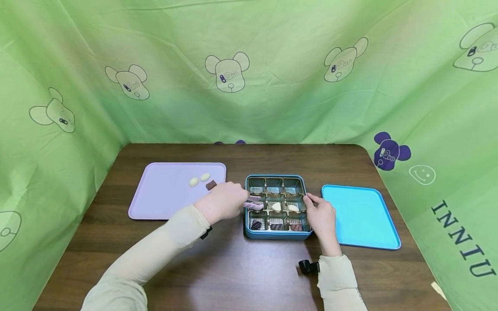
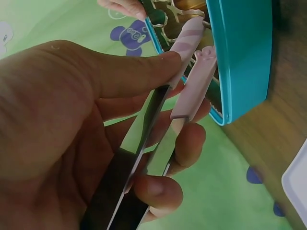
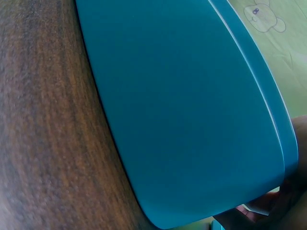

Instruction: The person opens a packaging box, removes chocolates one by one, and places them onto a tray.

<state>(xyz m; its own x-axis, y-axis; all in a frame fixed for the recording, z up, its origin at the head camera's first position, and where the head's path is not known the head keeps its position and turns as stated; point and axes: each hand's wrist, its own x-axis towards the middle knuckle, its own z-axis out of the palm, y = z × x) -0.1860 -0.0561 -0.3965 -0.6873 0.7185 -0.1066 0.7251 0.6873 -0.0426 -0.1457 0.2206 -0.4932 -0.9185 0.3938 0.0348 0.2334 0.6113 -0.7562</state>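
My left hand [image 1: 225,201] holds metal tongs [image 2: 158,139] with pink paw-shaped tips, pinched between thumb and fingers. The tips are slightly apart, over the left middle compartment of a blue box [image 1: 278,236]. Whether a piece lies between or under them I cannot tell. Gripping the box's right rim is my right hand [image 1: 322,216], thumb at the inner edge. A gold divided insert fills the box. Its near row holds a dark chocolate [image 1: 256,225], another dark chocolate [image 1: 276,226] and a brown chocolate [image 1: 296,227]. White pieces [image 1: 276,206] sit in the middle row's other compartments.
Left of the box lies a lilac tray [image 1: 167,190], bearing two white oval candies [image 1: 199,179] and a brown chocolate [image 1: 211,185] near the left hand. A flat light-blue tray or lid [image 1: 365,216] lies to the right. Green curtain [image 1: 272,116] surrounds the wooden table [image 1: 218,272].
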